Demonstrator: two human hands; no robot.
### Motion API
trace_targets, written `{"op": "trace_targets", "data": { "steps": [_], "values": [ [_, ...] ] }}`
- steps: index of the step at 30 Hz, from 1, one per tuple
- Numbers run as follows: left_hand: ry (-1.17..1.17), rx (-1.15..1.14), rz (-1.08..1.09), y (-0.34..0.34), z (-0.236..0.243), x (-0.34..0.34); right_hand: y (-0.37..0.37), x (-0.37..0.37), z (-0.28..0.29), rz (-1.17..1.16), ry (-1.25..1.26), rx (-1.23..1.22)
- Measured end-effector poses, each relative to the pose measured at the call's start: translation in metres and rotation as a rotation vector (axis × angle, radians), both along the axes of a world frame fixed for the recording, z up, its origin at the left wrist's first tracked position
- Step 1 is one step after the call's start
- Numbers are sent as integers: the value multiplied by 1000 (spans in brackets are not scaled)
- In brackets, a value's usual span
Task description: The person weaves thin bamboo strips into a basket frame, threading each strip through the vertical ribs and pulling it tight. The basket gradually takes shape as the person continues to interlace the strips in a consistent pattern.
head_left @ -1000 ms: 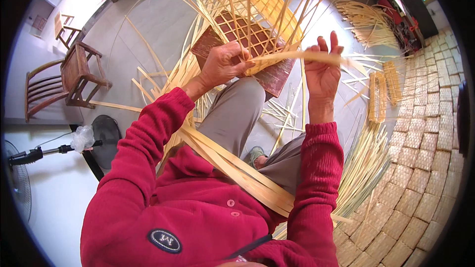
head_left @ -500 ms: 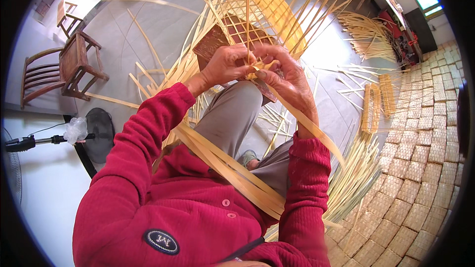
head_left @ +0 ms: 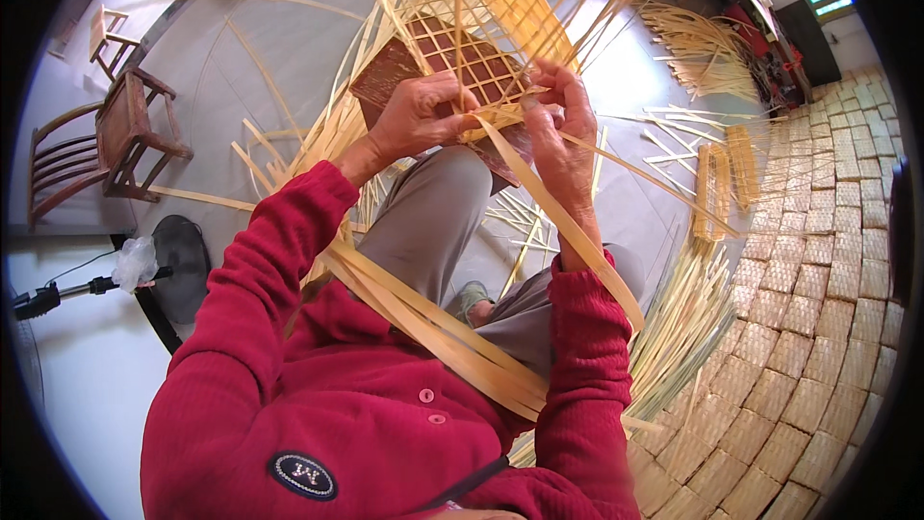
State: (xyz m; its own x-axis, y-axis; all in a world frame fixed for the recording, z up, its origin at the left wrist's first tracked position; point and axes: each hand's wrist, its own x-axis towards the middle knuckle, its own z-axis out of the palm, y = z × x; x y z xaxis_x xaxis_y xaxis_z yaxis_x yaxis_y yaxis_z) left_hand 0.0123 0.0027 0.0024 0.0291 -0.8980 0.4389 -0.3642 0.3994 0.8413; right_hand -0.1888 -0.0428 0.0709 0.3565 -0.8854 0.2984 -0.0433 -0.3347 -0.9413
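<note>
Basket (head_left: 518, 2) cut off above, near edge partly behind hands (head_left: 416, 117)

A tall, thin tan stake (head_left: 459, 29) stands just beside the bare left hand (head_left: 416, 116); a flat, pale-yellow strip (head_left: 541, 193) bars the gap toward the bare right hand (head_left: 563, 120); open room lies rightward, above grey floor tiles (head_left: 626, 87).
</note>
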Motion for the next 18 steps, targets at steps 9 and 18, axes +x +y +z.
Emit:
{"op": "trace_targets", "data": {
  "steps": [9, 18],
  "values": [
    [-65, 8, 37, 0, 4, -8, -42, -20, -14, -258, -99, 0],
    [-9, -154, 177, 0, -9, -18, -44, -34, -8, -52, -237, 167]
  ]
}}
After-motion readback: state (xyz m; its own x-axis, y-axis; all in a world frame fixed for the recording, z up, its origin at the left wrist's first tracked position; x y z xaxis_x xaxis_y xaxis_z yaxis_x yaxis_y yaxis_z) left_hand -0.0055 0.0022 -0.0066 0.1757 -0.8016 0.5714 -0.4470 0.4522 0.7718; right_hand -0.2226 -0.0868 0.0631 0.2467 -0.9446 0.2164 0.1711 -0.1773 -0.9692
